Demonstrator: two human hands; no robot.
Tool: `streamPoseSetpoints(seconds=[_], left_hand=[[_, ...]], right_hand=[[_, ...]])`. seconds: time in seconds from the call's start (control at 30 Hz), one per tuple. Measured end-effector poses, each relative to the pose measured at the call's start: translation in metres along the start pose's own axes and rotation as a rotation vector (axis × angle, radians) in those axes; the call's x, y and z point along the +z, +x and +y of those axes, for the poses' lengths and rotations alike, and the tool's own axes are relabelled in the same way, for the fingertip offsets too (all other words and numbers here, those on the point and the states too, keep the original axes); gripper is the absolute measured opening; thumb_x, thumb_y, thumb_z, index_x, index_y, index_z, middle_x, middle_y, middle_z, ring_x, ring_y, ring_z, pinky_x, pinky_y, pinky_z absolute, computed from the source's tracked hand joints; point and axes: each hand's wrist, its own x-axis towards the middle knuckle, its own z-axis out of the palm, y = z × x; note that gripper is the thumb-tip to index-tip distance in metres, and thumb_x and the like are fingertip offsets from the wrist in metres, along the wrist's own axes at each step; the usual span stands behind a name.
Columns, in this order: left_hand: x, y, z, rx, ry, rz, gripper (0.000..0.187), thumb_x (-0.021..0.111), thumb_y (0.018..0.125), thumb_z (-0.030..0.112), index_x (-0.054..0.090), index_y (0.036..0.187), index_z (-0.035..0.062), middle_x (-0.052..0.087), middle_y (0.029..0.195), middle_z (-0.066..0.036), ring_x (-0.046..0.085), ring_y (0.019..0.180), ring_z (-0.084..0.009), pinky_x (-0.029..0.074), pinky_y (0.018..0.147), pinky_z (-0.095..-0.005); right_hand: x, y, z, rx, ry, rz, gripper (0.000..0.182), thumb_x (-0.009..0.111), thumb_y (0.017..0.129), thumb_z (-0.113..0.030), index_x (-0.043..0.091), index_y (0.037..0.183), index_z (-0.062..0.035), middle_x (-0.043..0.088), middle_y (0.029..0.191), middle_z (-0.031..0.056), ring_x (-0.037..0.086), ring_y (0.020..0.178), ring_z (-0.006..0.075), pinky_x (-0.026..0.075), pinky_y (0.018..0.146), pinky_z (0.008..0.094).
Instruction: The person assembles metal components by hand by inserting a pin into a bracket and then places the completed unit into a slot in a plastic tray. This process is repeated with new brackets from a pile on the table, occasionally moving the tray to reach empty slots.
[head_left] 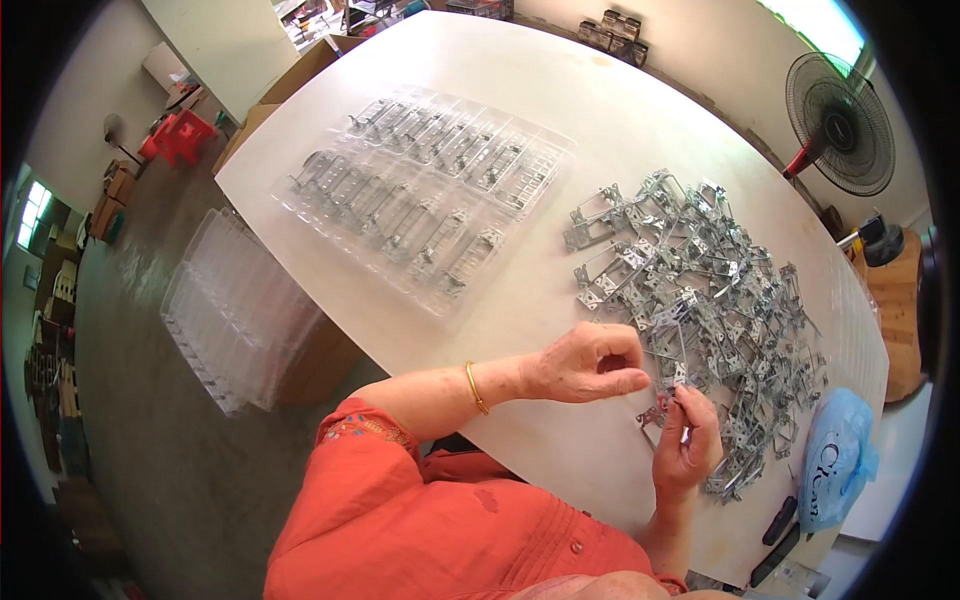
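My right hand (688,440) pinches a small metal bracket (680,372) between thumb and fingertips, at the near left edge of the pile. Just left of it, my left hand (585,362) hovers over the table with fingers curled and the thumb close to them. Anything small in that pinch is too hard to see. Beside both hands lies a big heap of silvery metal brackets (735,265), tangled together. Farther left, a clear plastic tray (400,270) lies on the table with similar metal brackets set out in two rows of compartments.
The white table (540,75) fills the middle. A stack of clear trays (230,310) stands left of it, below the tabletop. On the right are a blue plastic bag (838,460), a dark object (780,520) and a black fan (838,125).
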Motion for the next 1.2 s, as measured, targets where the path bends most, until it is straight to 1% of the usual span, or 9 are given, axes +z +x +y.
streamPoseSetpoints(seconds=[0.07,0.3,0.37,0.47,0.8,0.9,1.03,1.13,1.2], left_hand=[[0.005,0.001,0.002,-0.032,-0.093,-0.101,0.034,0.069,0.099,0.033,0.064,0.089,0.0019,0.058,0.076,-0.003,0.052,0.068,-0.0109,0.043,0.06,-0.0287],[0.003,0.001,-0.007,-0.087,-0.065,-0.169,0.04,0.068,0.1,0.04,0.066,0.089,0.0014,0.054,0.068,0.0,0.046,0.063,-0.0093,0.039,0.056,-0.0292],[0.0,0.003,-0.001,-0.277,-0.237,-0.223,0.04,0.067,0.1,0.041,0.067,0.09,0.0024,0.058,0.07,0.002,0.05,0.063,-0.0075,0.041,0.056,-0.0263],[0.0,0.004,0.007,-0.347,-0.447,-0.213,0.037,0.068,0.1,0.04,0.067,0.09,0.0037,0.06,0.071,0.002,0.055,0.064,-0.0064,0.044,0.056,-0.0236],[-0.001,0.007,0.008,-0.357,-0.534,-0.238,0.027,0.068,0.1,0.03,0.064,0.093,0.0037,0.062,0.076,0.001,0.057,0.066,-0.0067,0.046,0.058,-0.023],[0.001,0.008,0.016,-0.41,-0.467,-0.159,0.022,0.067,0.1,0.025,0.063,0.092,0.0043,0.061,0.075,0.001,0.057,0.067,-0.0059,0.046,0.059,-0.0229],[-0.009,0.007,0.026,-0.365,-0.038,0.013,0.017,0.067,0.098,0.017,0.063,0.09,0.0023,0.059,0.074,0.001,0.051,0.067,-0.006,0.043,0.059,-0.0252],[-0.034,0.006,0.056,-0.185,0.462,0.154,0.016,0.065,0.096,0.013,0.061,0.088,-0.0011,0.057,0.071,-0.009,0.052,0.066,-0.0127,0.045,0.06,-0.0324],[-0.059,0.011,0.069,-0.131,0.695,0.224,0.015,0.064,0.096,0.011,0.061,0.089,-0.0021,0.057,0.072,-0.015,0.055,0.066,-0.0171,0.047,0.062,-0.0358]], right_hand=[[0.005,0.004,-0.006,-0.098,-0.04,-0.029,0.024,0.068,0.091,0.007,0.065,0.114,0.001,0.073,0.104,0.0178,0.073,0.091,0.0299,0.061,0.074,0.0341],[0.013,-0.001,-0.004,-0.173,-0.082,-0.053,0.025,0.068,0.091,0.008,0.064,0.115,0.0014,0.072,0.104,0.019,0.074,0.09,0.0307,0.062,0.073,0.0358],[0.014,-0.002,-0.003,-0.234,-0.111,-0.034,0.025,0.069,0.09,0.008,0.063,0.114,0.002,0.072,0.106,0.0206,0.074,0.089,0.0309,0.062,0.071,0.0355],[0.015,-0.004,-0.004,-0.228,-0.077,-0.037,0.026,0.07,0.089,0.009,0.063,0.114,0.0021,0.072,0.105,0.0227,0.075,0.089,0.0315,0.063,0.069,0.0354],[0.02,-0.003,-0.006,-0.262,-0.075,-0.015,0.028,0.074,0.086,0.009,0.064,0.112,0.002,0.071,0.112,0.0265,0.075,0.09,0.0319,0.063,0.069,0.0348],[0.02,-0.002,-0.008,-0.207,-0.003,-0.002,0.027,0.075,0.086,0.006,0.065,0.11,0.0007,0.071,0.112,0.0259,0.075,0.092,0.0326,0.063,0.071,0.0359],[0.022,0.002,-0.01,-0.21,-0.028,0.097,0.029,0.077,0.083,0.006,0.066,0.108,-0.001,0.072,0.108,0.0215,0.075,0.091,0.0315,0.062,0.072,0.0363],[0.031,-0.007,-0.01,-0.186,0.07,-0.051,0.029,0.079,0.078,0.002,0.068,0.105,-0.0041,0.073,0.095,0.0113,0.073,0.08,0.0268,0.059,0.067,0.0339],[0.038,-0.014,-0.011,-0.196,0.117,-0.098,0.027,0.079,0.078,0.001,0.069,0.103,-0.0042,0.073,0.093,0.0099,0.073,0.08,0.0256,0.059,0.067,0.0341]])
